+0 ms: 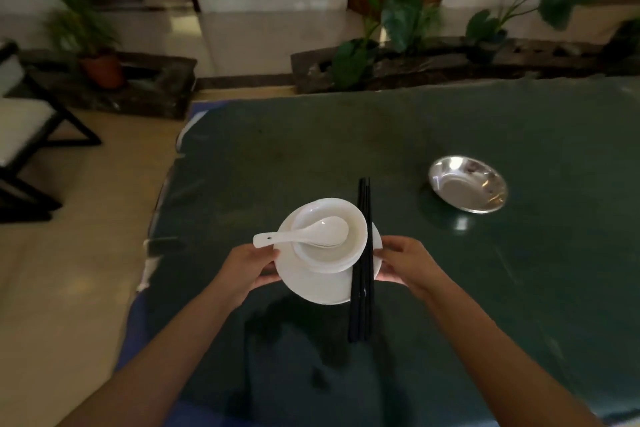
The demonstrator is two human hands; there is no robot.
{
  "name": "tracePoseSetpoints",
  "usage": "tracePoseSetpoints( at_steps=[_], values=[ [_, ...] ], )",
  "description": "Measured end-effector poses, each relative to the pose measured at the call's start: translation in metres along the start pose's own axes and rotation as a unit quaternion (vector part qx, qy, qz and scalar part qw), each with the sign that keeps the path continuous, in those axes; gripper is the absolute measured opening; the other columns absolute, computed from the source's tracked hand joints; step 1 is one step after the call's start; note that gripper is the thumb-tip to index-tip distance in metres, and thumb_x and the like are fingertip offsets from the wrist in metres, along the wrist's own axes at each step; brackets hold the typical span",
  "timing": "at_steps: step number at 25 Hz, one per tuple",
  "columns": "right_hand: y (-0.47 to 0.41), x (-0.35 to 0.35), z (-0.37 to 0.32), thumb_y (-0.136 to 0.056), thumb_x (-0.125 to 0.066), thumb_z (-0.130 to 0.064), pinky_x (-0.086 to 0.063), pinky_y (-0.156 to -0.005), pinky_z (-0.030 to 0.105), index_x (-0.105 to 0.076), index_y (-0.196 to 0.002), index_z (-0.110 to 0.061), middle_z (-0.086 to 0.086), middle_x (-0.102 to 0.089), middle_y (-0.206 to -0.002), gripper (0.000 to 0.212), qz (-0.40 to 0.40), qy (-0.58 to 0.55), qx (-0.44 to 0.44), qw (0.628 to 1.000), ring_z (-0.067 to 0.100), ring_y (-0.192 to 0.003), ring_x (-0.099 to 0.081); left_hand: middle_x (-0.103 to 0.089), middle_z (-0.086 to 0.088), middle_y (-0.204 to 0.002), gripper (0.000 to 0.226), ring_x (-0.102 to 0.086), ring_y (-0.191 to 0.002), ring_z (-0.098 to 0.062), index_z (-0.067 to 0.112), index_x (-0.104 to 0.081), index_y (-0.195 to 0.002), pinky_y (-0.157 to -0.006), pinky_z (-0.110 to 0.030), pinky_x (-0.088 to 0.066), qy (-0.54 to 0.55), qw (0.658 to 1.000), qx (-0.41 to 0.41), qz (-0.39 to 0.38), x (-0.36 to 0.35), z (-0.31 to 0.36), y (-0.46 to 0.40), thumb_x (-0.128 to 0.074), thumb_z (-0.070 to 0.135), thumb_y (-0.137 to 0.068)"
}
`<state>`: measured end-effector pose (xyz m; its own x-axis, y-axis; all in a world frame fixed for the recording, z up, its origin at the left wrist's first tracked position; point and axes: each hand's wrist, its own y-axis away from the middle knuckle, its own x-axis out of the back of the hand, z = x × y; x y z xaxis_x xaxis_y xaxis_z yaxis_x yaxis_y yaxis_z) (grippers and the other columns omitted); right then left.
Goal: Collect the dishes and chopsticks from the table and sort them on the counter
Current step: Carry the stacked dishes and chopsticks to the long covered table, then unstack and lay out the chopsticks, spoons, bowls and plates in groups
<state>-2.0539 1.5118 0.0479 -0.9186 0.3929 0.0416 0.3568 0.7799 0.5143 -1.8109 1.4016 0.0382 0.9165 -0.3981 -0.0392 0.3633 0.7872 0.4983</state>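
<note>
Gripping a white plate (313, 284) by its opposite edges, the left hand (247, 269) and the right hand (407, 265) each curl fingers and thumb round the rim. Between the two hands, on the plate, sits a white bowl (349, 246), stacked on what looks like a second dish beneath it. A white spoon (304, 234) lies in the bowl, its handle jutting out just above the left thumb. Black chopsticks (362, 263) lie across the plate's right side, just inside the right hand's fingertips, running from beyond the bowl's far rim to well past the near rim toward the person. Whether the plate is lifted or touching the dark green table (485, 305) cannot be told. Well off to the right of the right hand and farther away, a metal dish (467, 184) rests on the table, apart from everything held
</note>
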Motion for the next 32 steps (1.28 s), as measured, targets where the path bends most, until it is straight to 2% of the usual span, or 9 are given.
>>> tracePoseSetpoints(
  at_steps=[11,16,19,21,22,24,26,28,32],
  values=[
    [-0.088,0.022,0.065,-0.084,-0.056,0.002,-0.059,-0.062,0.026,-0.062,-0.112,-0.004,0.019,-0.071,-0.097,0.029,-0.065,0.051,-0.115,0.99,0.025,-0.082,-0.071,-0.072,-0.006,-0.094,0.013,-0.069,-0.09,-0.02,0.019,-0.068,-0.09,-0.072,-0.034,-0.057,0.002,0.994,0.087,0.071,-0.033,-0.08,-0.046,-0.056,0.012,-0.09],
    [-0.097,0.028,0.077,-0.084,-0.062,-0.006,-0.058,-0.078,0.035,-0.057,-0.119,-0.006,0.016,-0.069,-0.103,0.035,-0.085,0.116,-0.102,0.984,0.024,-0.087,-0.07,-0.069,-0.004,-0.097,0.008,-0.067,-0.091,-0.019,0.02,-0.066,-0.093,-0.072,-0.033,-0.058,-0.026,0.992,0.095,0.08,-0.033,-0.089,-0.053,-0.065,0.018,-0.085],
    [-0.106,0.042,0.068,-0.085,-0.062,-0.014,-0.057,-0.08,0.034,-0.059,-0.115,-0.014,0.011,-0.071,-0.095,0.03,-0.139,0.256,-0.086,0.953,0.021,-0.082,-0.071,-0.067,0.0,-0.083,0.004,-0.066,-0.079,-0.017,0.019,-0.065,-0.084,-0.061,-0.026,-0.057,-0.165,0.979,0.075,0.096,-0.034,-0.088,-0.057,-0.062,0.019,-0.086],
    [-0.118,0.053,0.057,-0.086,-0.06,-0.02,-0.057,-0.079,0.034,-0.066,-0.104,-0.013,0.008,-0.073,-0.085,0.02,-0.138,0.364,-0.05,0.92,0.021,-0.077,-0.071,-0.063,-0.007,-0.069,0.021,-0.061,-0.064,-0.02,0.007,-0.062,-0.073,-0.056,-0.027,-0.05,-0.329,0.928,0.032,0.172,-0.033,-0.093,-0.052,-0.057,0.021,-0.088],
    [-0.125,0.056,0.052,-0.087,-0.059,-0.02,-0.057,-0.079,0.034,-0.067,-0.101,-0.01,0.008,-0.072,-0.083,0.019,-0.106,0.369,-0.038,0.923,0.022,-0.076,-0.07,-0.061,-0.012,-0.067,0.027,-0.058,-0.06,-0.022,0.003,-0.061,-0.07,-0.055,-0.027,-0.046,-0.348,0.91,0.024,0.225,-0.034,-0.098,-0.044,-0.054,0.021,-0.089],
    [-0.139,0.058,0.043,-0.088,-0.058,-0.017,-0.057,-0.077,0.033,-0.067,-0.102,-0.004,0.008,-0.069,-0.083,0.021,-0.031,0.274,-0.037,0.96,0.023,-0.075,-0.068,-0.064,-0.009,-0.067,0.025,-0.06,-0.06,-0.021,0.006,-0.065,-0.073,-0.056,-0.026,-0.048,-0.262,0.931,0.067,0.247,-0.045,-0.114,-0.021,-0.049,0.013,-0.091],
    [-0.151,0.05,0.037,-0.089,-0.056,-0.016,-0.055,-0.076,0.03,-0.064,-0.103,-0.002,0.012,-0.068,-0.091,0.021,-0.011,0.168,-0.047,0.985,0.023,-0.08,-0.066,-0.067,-0.005,-0.071,0.027,-0.063,-0.062,-0.016,0.012,-0.067,-0.076,-0.059,-0.022,-0.052,-0.15,0.967,0.148,0.145,-0.07,-0.126,-0.001,-0.046,0.006,-0.093],
    [-0.16,0.039,0.034,-0.09,-0.055,-0.015,-0.053,-0.076,0.027,-0.062,-0.104,-0.004,0.015,-0.066,-0.098,0.019,-0.039,0.099,-0.072,0.992,0.024,-0.087,-0.066,-0.07,-0.004,-0.079,0.022,-0.068,-0.072,-0.014,0.017,-0.065,-0.083,-0.066,-0.021,-0.053,-0.069,0.976,0.198,0.059,-0.095,-0.133,0.009,-0.047,0.011,-0.094],
    [-0.171,0.026,0.031,-0.091,-0.056,-0.015,-0.054,-0.08,0.03,-0.061,-0.103,-0.002,0.014,-0.068,-0.101,0.018,-0.092,-0.002,-0.133,0.987,0.025,-0.094,-0.067,-0.072,-0.005,-0.093,0.02,-0.069,-0.088,-0.015,0.014,-0.063,-0.094,-0.075,-0.024,-0.053,0.023,0.967,0.254,0.029,-0.121,-0.126,0.004,-0.045,0.021,-0.096]
  ],
)
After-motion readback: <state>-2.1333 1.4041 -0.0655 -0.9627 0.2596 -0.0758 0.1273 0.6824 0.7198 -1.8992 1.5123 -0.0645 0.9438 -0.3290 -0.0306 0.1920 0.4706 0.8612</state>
